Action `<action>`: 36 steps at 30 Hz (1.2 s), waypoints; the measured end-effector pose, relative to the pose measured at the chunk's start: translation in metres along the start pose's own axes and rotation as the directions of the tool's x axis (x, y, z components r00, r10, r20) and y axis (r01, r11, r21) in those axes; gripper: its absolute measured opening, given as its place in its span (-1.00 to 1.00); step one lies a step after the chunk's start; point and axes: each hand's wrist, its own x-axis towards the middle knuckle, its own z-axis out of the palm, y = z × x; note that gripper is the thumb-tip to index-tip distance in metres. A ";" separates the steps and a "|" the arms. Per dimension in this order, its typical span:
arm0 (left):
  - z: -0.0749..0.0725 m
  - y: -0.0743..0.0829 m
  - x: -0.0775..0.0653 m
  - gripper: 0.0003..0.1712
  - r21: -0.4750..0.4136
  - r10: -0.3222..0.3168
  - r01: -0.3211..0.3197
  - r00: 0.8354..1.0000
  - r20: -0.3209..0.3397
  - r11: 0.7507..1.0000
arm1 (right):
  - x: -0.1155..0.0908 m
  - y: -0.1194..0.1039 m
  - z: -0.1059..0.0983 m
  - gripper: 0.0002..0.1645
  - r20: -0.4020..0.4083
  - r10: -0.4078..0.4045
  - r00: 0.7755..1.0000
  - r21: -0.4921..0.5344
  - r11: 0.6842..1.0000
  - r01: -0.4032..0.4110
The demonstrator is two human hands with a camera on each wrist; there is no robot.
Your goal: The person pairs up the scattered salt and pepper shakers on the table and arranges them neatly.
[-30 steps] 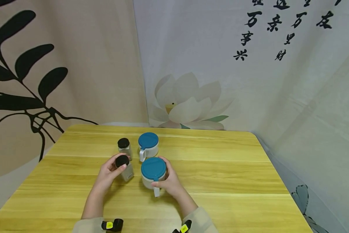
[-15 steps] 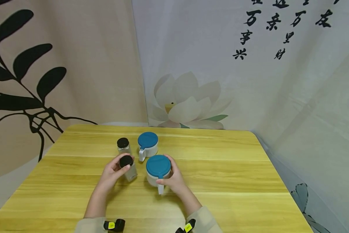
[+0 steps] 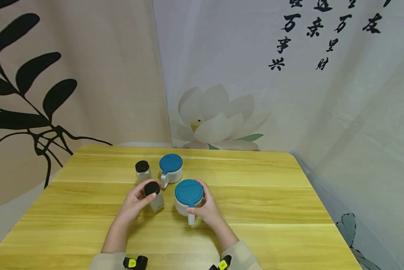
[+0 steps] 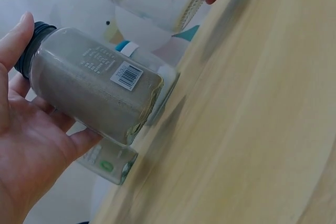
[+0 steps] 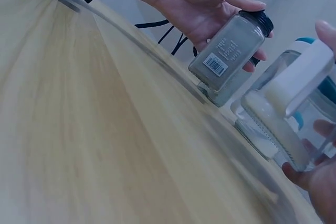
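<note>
My left hand point(image 3: 137, 200) grips a square glass spice jar point(image 4: 97, 82) by its black screw lid, thumb on one side and fingers round the other. Greyish powder fills this jar, and a barcode label shows near its base. Its base hangs just over the table, tilted. My right hand point(image 3: 207, 210) holds a clear glass seasoning pot point(image 3: 185, 207) with a blue lid point(image 3: 189, 192) and white handle point(image 5: 302, 77); fingers wrap its side, the thumb at the handle. A little white matter lies in its bottom. A shadow falls on the table under it.
Behind the held things stand a second black-lidded glass jar point(image 3: 142, 174) and a second blue-lidded pot point(image 3: 172, 175) with a white handle. All are over a wooden table point(image 3: 256, 195). Printed cloth point(image 3: 222, 75) hangs behind its far edge.
Both hands have shifted to the right together, carrying the spice jar and the seasoning pot. The gap between the held pot and the rear pot has widened. The rear jar and pot stay put.
</note>
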 end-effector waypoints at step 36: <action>0.052 0.014 -0.011 -0.57 -0.115 0.073 -0.054 0.982 0.173 0.992 | -0.032 -0.015 -0.033 0.17 -0.041 -0.059 0.997 0.004 0.998 0.060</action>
